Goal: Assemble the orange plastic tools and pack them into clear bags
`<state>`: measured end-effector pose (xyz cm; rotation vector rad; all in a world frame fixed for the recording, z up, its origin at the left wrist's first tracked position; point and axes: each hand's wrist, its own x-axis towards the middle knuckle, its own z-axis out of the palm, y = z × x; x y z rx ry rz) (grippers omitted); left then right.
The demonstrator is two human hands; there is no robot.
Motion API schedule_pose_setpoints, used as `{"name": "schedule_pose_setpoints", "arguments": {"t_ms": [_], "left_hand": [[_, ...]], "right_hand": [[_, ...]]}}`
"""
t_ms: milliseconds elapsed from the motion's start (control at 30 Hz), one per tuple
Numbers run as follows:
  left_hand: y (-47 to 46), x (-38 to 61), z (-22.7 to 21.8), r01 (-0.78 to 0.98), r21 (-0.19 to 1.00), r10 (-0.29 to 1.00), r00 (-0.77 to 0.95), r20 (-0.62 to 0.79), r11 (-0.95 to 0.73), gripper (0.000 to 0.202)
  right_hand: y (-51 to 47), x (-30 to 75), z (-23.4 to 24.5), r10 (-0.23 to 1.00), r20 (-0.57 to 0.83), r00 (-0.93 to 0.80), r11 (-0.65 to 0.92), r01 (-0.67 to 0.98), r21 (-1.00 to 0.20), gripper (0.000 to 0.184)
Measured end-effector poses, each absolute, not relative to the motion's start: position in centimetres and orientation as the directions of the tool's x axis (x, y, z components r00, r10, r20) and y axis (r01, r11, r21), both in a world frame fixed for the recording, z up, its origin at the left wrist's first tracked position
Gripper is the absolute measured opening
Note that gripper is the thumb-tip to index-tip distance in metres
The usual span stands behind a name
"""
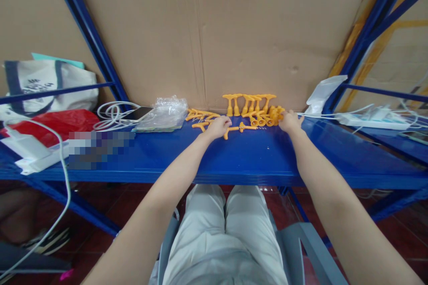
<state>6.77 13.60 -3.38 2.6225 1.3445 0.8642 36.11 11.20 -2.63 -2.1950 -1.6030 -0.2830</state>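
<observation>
Left hand (219, 127): knuckles up, fingers curled down onto the blue shelf (254, 160), over the loose orange pieces (236, 129); I cannot tell whether it grips 1.
Right hand (290, 121): palm down, fingertips touching the lying orange cluster (267, 119); I cannot tell here either whether it has a grip.
Standing row (249, 101): orange T-shaped pieces upright at the back of the shelf, against the cardboard sheet (234, 40), between the 2 hands.
Flat pile (199, 116): more orange pieces, just beside the left hand.
Further left: clear plastic bag (165, 113), phone (140, 112), coiled white cable (112, 116).
Far right: white power strip (368, 120), well apart from the right hand.
</observation>
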Motion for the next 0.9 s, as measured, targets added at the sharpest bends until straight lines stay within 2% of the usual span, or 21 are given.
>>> {"name": "schedule_pose_setpoints", "arguments": {"t_ms": [233, 400, 533, 700, 900], "left_hand": [[13.5, 6.3, -3.8, 0.773, 0.205, 0.788, 0.527, 0.318, -0.600, 0.020], [13.7, 5.9, -3.7, 0.802, 0.094, 0.778, 0.533, 0.333, -0.590, 0.011], [13.6, 5.6, -3.2, 0.773, 0.034, 0.747, 0.598, 0.291, -0.633, 0.012], [13.4, 5.5, -3.0, 0.775, 0.044, 0.762, 0.608, 0.223, -0.631, 0.019], [13.5, 5.9, -3.6, 0.800, 0.147, 0.806, 0.542, 0.238, -0.582, 0.008]], "right_hand": [[11.8, 36.6, -3.1, 0.829, 0.455, 0.325, -0.268, 0.945, -0.187, 0.045], [11.0, 35.9, -2.4, 0.823, 0.463, 0.331, -0.280, 0.944, -0.177, 0.044], [10.4, 35.3, -1.8, 0.822, 0.458, 0.338, -0.280, 0.941, -0.193, 0.042], [10.6, 35.6, -2.1, 0.830, 0.425, 0.361, -0.284, 0.929, -0.236, 0.039], [11.0, 36.2, -2.5, 0.844, 0.408, 0.349, -0.251, 0.928, -0.275, 0.041]]}}
